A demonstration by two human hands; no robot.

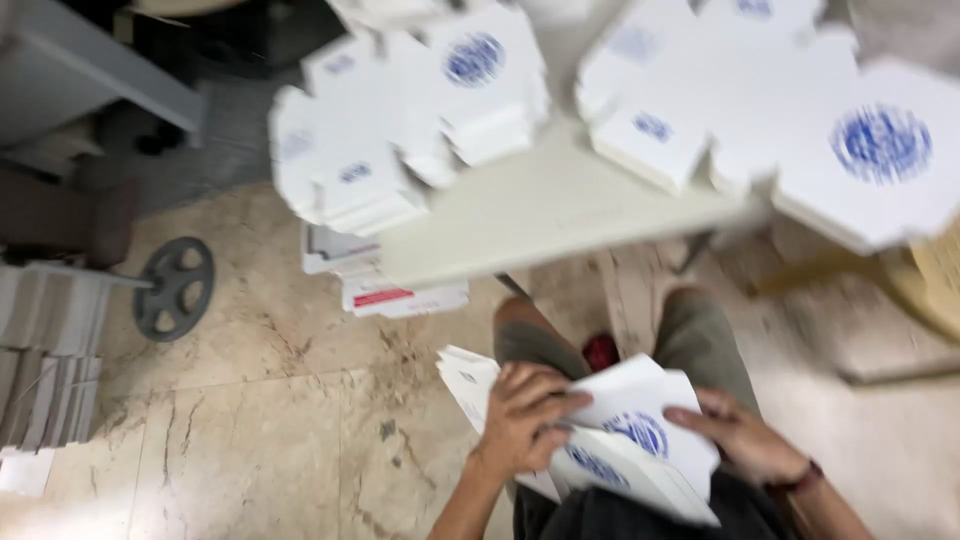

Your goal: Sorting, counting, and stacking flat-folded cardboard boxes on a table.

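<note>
Hands low in lap: left hand (pixel 522 415) and right hand (pixel 742 437) both on a small stack of flat white cartons (pixel 610 440), resting on the knees. Directly ahead, pale table (pixel 545 205) edge overhangs the knees; top crowded with piles of folded white boxes (pixel 400 120), left, and more box blanks (pixel 800 110), right. Narrow bare strip of tabletop between the two piles. To the left, open marble floor (pixel 260 420). Obstacles there: grey wheel (pixel 174 288), white stacked sheets (pixel 45 360) at far left, cartons under table (pixel 385 280).
</note>
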